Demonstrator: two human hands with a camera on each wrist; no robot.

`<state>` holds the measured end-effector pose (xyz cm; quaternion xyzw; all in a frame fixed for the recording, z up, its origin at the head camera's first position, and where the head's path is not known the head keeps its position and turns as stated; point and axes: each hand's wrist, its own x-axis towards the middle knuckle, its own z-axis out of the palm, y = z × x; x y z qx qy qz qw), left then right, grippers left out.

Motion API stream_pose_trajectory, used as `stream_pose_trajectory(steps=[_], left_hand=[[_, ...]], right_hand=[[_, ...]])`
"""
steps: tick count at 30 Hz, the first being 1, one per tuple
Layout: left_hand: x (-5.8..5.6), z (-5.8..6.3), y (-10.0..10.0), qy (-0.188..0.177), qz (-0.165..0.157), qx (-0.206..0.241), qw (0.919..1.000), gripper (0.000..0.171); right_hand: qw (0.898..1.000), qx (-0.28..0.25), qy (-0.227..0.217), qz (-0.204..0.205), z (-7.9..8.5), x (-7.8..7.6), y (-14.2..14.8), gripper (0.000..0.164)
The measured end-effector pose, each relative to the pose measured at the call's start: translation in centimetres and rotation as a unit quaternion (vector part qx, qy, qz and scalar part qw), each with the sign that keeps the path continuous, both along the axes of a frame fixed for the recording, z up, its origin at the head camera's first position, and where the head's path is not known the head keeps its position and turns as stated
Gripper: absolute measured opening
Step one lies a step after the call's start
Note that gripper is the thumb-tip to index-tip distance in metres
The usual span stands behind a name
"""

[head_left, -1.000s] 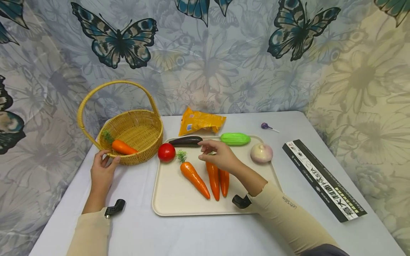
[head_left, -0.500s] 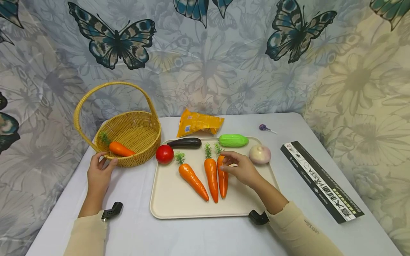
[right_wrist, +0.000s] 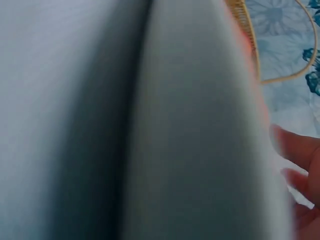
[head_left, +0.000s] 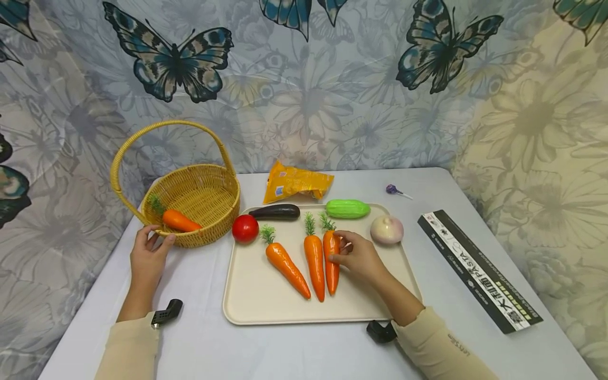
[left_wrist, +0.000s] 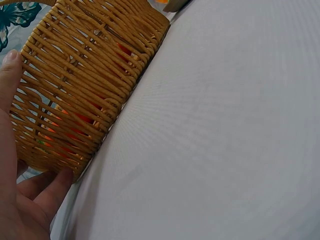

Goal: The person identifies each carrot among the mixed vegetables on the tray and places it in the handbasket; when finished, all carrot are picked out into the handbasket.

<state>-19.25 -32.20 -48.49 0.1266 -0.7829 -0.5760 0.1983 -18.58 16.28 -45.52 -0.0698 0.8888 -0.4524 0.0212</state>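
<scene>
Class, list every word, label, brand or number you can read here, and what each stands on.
"PASTA": long black-and-white rectangular box; its Chinese characters and smaller print are too blurred to quote surely.
"Let'sSlim", apparently: beige fabric right sleeve.
Yellow-orange crinkled bag: print too small to read.

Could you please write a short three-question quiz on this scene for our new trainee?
1. How many carrots lie on the tray?

2. True or false: the basket has a carrot inside it.

3. Which thing does the left hand touch?
A) the eggplant
B) the basket
C) the onion

Key:
1. Three.
2. True; it lies in there with its leafy top towards the left side.
3. B.
</scene>
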Motion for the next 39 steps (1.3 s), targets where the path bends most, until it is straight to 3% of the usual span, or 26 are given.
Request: stream_pose_trajectory(steps=[6,12,19,26,35,39], left_hand=[[0.0,-0.1,-0.1,0.011,-0.002,0.000,0.9999,0.055],[0.1,0.1,0.0,0.009,-0.002,-0.003,1.0000,0.054],[0.3,0.2,-0.2,0.004,-0.002,-0.007,1.0000,0.056],[0.0,0.0,-0.3,0.001,0.001,-0.003,1.0000,0.055],[0.0,0.1,0.0,0.005,-0.006,0.006,0.9999,0.058],[0.0,0.1,0.1,0.010,-0.007,0.004,0.9999,0.057]], right_hand=[[0.996,0.029,-0.076,-0.031,0.0,-0.3,-0.4,0.082],[0.991,0.005,-0.128,-0.023,0.5,-0.5,-0.3,0.076],[0.986,-0.090,-0.140,0.006,1.3,-0.5,0.1,0.069],[0.981,-0.145,-0.126,0.034,1.9,-1.0,0.3,0.060],[0.958,-0.252,-0.119,0.072,2.7,-1.4,-0.8,0.058],[0.956,-0.259,-0.113,0.075,2.9,-1.8,-1.6,0.059]])
